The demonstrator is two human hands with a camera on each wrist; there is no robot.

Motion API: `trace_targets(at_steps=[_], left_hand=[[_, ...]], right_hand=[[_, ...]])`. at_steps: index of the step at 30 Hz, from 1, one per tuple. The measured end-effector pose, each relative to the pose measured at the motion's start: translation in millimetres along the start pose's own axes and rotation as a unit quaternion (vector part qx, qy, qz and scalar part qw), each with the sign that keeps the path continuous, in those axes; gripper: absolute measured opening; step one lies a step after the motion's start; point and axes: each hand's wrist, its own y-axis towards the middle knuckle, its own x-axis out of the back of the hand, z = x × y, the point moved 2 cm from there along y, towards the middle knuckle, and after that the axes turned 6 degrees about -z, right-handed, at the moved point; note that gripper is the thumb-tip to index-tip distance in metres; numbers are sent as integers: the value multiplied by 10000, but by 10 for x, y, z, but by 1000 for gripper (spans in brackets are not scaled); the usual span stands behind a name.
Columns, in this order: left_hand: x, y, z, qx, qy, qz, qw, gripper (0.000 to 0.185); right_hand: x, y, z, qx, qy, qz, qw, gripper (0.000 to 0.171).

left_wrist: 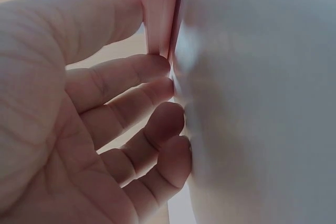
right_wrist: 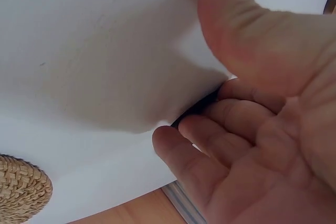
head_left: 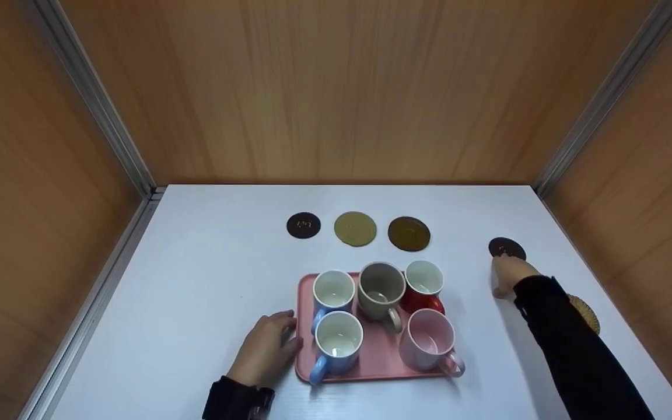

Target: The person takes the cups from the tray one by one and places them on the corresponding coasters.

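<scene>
My left hand (head_left: pixel 266 349) is at the left edge of a pink tray (head_left: pixel 380 353). In the left wrist view, the thumb touches the tray's side wall and the other fingers are loosely bent beside it. The tray carries two light-blue mugs (head_left: pixel 340 361), a grey mug (head_left: pixel 384 312), a red mug (head_left: pixel 420 300) with a white inside, and a pink mug (head_left: pixel 420 353). Out to the right, my right hand (head_left: pixel 511 274) has its fingertips on a dark round coaster (head_left: pixel 507 245). Its thumb stands apart from the coaster, whose near part the fingers hide.
Behind the tray lie a dark coaster (head_left: pixel 304 225), an olive-yellow coaster (head_left: pixel 355 228) and a brown coaster (head_left: pixel 409 234). A woven coaster (head_left: pixel 585 312) is partly covered by my right sleeve. Wooden panels (head_left: pixel 336 93) enclose the white table (head_left: pixel 207 256) at the back and sides.
</scene>
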Motion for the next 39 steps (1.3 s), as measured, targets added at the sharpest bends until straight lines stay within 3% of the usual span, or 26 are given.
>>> trace_targets(at_steps=[5,8,17,26,33,39], left_hand=[[-1,12,-5,-64,-8,-13,10000,30],[-3,15,5,-76,-17,-21,10000,29],[-12,-4,46,-121,12,0,9999,32],[-10,10,26,-282,16,-95,9996,28],[-14,15,32,-118,-14,-26,9999,30],[-10,13,45,-10,-108,26,9999,33]], right_hand=[[-22,-35,8,53,193,-25,9998,103],[-29,-50,34,82,210,-118,9997,101],[-86,-39,283,477,117,-410,9980,78],[-4,-12,451,1112,-552,-1038,9868,68],[-20,-19,395,1209,-352,-639,9900,65],[3,23,471,1293,-132,-416,9906,81]])
